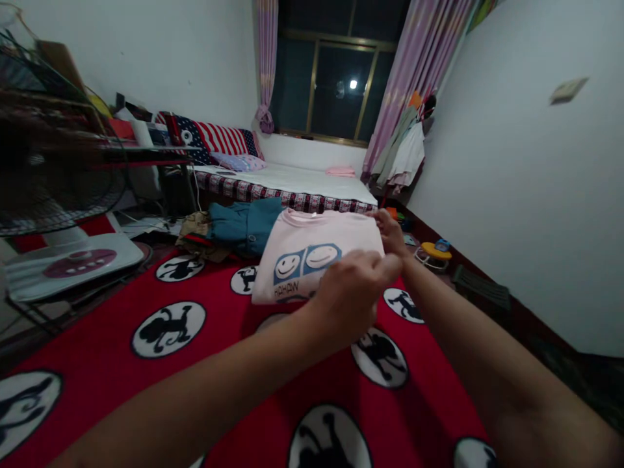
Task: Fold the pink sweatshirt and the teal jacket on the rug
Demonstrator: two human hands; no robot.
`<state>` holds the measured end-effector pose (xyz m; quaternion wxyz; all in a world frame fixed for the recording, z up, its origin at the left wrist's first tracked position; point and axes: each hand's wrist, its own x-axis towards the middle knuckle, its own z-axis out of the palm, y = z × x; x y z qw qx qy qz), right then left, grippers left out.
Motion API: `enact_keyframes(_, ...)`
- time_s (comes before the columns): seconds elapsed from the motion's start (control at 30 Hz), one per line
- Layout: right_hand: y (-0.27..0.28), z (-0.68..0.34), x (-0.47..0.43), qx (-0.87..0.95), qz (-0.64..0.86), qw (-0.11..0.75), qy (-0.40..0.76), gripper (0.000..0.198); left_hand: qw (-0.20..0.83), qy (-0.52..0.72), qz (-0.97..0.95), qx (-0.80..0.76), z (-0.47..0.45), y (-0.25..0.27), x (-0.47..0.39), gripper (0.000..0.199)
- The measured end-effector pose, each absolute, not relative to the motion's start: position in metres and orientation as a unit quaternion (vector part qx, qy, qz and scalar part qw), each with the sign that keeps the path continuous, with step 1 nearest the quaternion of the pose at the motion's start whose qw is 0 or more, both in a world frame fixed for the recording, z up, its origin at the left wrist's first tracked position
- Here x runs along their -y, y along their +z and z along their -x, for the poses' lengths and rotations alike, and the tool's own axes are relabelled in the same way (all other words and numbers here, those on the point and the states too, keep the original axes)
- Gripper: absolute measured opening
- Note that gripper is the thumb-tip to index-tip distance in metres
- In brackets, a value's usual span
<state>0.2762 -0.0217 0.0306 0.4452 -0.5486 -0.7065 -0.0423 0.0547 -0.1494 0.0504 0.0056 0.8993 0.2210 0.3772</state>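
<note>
A pale pink shirt, folded into a compact block, is held a little above the red blanket. Its collar is at the far side, and the front carries a blue print with smiling faces and dark letters. My left hand is closed at the shirt's near right edge and covers part of the print. Beyond it, my right hand pinches the far right corner. A teal garment lies to the left of the shirt, with a beige cloth beside it.
A second bed with a striped cushion stands under the window. On the left are a fan and a white folding chair. Along the right wall are a yellow stool and hanging clothes.
</note>
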Motion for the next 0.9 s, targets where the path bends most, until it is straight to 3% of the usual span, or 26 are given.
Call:
enact_keyframes(0.07, -0.008, -0.307, 0.042, 0.693, 0.609, 0.383, 0.036, 0.028, 0.039, 0.291, -0.937, -0.188, -0.074, 0.010, 0.161, 0.019)
enact_keyframes(0.17, -0.053, -0.342, 0.070, 0.642, 0.706, 0.297, 0.029, 0.037, 0.094, 0.223, -0.959, -0.147, -0.084, -0.038, 0.177, 0.024)
enact_keyframes(0.43, -0.068, -0.288, 0.093, 0.689, 0.626, 0.365, 0.011, 0.036, 0.162, 0.304, -0.909, -0.234, -0.053, -0.041, 0.124, 0.024)
enact_keyframes(0.6, -0.074, -0.238, 0.077, 0.750, 0.574, 0.329, 0.017, 0.035, 0.091, 0.215, -0.907, -0.350, -0.040, -0.065, 0.081, 0.048)
enact_keyframes(0.73, -0.076, -0.234, 0.049, 0.691, 0.659, 0.294, -0.039, 0.036, 0.100, 0.143, -0.907, -0.382, -0.038, -0.097, 0.073, 0.058)
enact_keyframes(0.83, -0.075, -0.242, 0.029, 0.576, 0.760, 0.277, -0.117, 0.047, 0.098, 0.147, -0.906, -0.384, -0.037, -0.107, 0.074, 0.060)
enact_keyframes(0.9, -0.080, -0.245, 0.021, 0.515, 0.814, 0.244, -0.110, 0.055, 0.109, 0.141, -0.907, -0.381, -0.035, -0.108, 0.071, 0.062)
